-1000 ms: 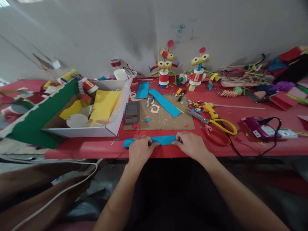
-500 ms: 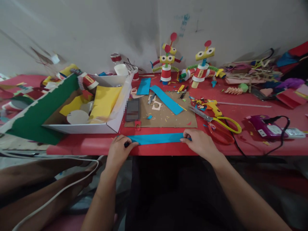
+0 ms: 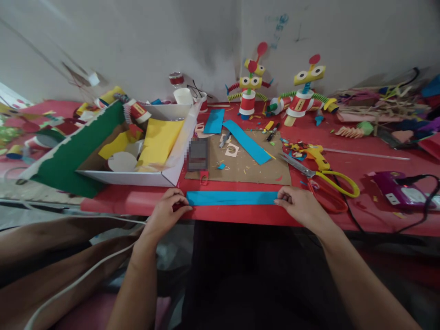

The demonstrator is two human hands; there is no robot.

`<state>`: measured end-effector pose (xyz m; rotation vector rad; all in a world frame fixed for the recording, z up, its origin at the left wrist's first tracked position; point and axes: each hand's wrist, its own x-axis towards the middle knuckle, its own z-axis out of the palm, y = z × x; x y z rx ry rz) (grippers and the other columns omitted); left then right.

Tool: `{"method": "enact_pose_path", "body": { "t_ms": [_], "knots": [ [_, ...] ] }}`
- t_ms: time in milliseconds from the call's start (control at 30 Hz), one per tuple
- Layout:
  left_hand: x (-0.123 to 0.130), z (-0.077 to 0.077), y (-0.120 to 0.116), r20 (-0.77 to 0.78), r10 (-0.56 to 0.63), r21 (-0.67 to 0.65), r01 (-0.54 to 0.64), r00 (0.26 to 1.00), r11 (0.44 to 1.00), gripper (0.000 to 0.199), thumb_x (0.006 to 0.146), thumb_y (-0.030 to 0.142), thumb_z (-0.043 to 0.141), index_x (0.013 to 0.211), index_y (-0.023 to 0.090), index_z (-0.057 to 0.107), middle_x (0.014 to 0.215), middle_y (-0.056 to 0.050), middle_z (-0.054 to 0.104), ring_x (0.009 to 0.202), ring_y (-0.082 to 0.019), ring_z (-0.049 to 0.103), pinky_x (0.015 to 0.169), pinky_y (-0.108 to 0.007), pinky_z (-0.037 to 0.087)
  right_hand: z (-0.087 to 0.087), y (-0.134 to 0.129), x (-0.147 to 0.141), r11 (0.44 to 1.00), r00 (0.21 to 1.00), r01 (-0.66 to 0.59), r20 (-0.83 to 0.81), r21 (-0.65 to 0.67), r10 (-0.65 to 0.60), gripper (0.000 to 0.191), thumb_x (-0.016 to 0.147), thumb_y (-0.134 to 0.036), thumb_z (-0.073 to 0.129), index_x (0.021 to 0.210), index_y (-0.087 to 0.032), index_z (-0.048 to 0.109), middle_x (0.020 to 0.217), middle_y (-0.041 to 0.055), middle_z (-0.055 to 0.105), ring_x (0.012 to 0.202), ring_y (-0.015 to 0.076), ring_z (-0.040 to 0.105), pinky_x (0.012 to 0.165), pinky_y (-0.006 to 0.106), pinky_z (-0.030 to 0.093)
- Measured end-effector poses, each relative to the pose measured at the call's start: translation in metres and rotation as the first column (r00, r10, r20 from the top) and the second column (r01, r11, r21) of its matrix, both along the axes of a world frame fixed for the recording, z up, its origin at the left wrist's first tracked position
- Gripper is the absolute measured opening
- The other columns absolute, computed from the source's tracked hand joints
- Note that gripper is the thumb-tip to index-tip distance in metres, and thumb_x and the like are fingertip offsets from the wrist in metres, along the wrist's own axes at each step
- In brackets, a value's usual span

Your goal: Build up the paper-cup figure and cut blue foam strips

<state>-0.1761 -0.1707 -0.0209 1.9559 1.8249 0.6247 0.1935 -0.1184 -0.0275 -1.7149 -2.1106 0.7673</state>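
Note:
A long blue paper strip [image 3: 231,198] lies stretched along the front edge of the red table, with a faint lengthwise crease. My left hand [image 3: 168,208] is at its left end, fingers curled and thumb at the lower corner. At the right end, my right hand [image 3: 297,204] pinches the strip between thumb and bent fingers. Behind the strip is a brown cardboard sheet [image 3: 240,174] strewn with scraps. A second blue strip [image 3: 249,143] lies slanted across this cardboard, and a shorter blue piece [image 3: 214,121] sits farther back.
An open white box [image 3: 137,178] with yellow paper stands left. Scissors [image 3: 309,172], a yellow glue gun [image 3: 319,158] and a purple power socket [image 3: 395,192] lie right. Paper-cup robots [image 3: 302,101] stand by the wall. Another person's legs [image 3: 68,261] show at lower left.
The view has shifted, so the scene sits farther right. My left fingers have moved outward on the strip, leaving its left end more exposed. The strip looks flatter and straighter.

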Motion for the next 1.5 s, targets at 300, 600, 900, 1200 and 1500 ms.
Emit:
{"method": "enact_pose_path", "body": {
  "t_ms": [300,600,900,1200,1500],
  "knots": [
    [0.006,0.002,0.004,-0.074,0.001,0.001,0.0,0.997,1.0,0.019,0.081,0.028,0.05,0.066,0.019,0.054,0.084,-0.003,0.05,0.081,-0.016,0.052,0.077,-0.03,0.043,0.003,0.001,0.0,1.0,1.0,-0.009,0.001,-0.028,0.009,0.009,0.073,-0.022,0.06,0.066,-0.022,0.054,0.062,-0.0014,0.06,0.058,0.014,0.055,0.054,0.025,0.037],
    [0.009,0.004,0.01,-0.224,-0.073,-0.004,0.074,0.972,0.997,0.018,0.084,0.027,0.046,0.07,0.018,0.054,0.081,-0.005,0.052,0.082,-0.02,0.051,0.082,-0.036,0.042,0.004,0.001,-0.001,1.0,1.0,-0.005,-0.002,-0.001,0.005,0.011,0.072,-0.021,0.061,0.064,-0.021,0.053,0.061,-0.0019,0.06,0.056,0.0128,0.055,0.053,0.024,0.037],
    [0.015,-0.002,0.005,-0.176,0.066,0.093,-0.05,0.982,0.994,0.004,0.078,0.018,0.054,0.075,0.017,0.056,0.084,-0.004,0.053,0.079,-0.018,0.053,0.075,-0.032,0.046,0.001,0.0,0.0,1.0,1.0,-0.016,-0.015,0.009,0.016,0.008,0.072,-0.022,0.061,0.067,-0.021,0.055,0.063,-0.0014,0.062,0.06,0.0143,0.058,0.057,0.025,0.04],
    [0.028,-0.021,-0.03,-0.479,0.01,0.409,0.213,0.878,0.888,0.03,0.082,0.009,0.046,0.101,0.017,0.066,0.098,-0.009,0.064,0.096,-0.023,0.054,0.089,-0.039,0.044,-0.002,0.0,0.001,1.0,1.0,-0.019,-0.02,-0.004,0.019,0.009,0.074,-0.025,0.06,0.068,-0.022,0.054,0.063,-0.0015,0.061,0.059,0.0142,0.057,0.057,0.025,0.04],
    [0.059,-0.008,-0.054,-0.598,0.057,0.195,0.076,0.799,0.978,0.048,0.088,0.037,0.045,0.135,0.028,0.044,0.119,-0.009,0.06,0.111,-0.026,0.053,0.104,-0.05,0.03,-0.004,-0.001,0.004,1.0,1.0,-0.024,-0.014,0.005,0.024,0.012,0.076,-0.031,0.058,0.069,-0.023,0.054,0.062,-0.0019,0.061,0.057,0.0139,0.056,0.054,0.025,0.039]
  ]
}}
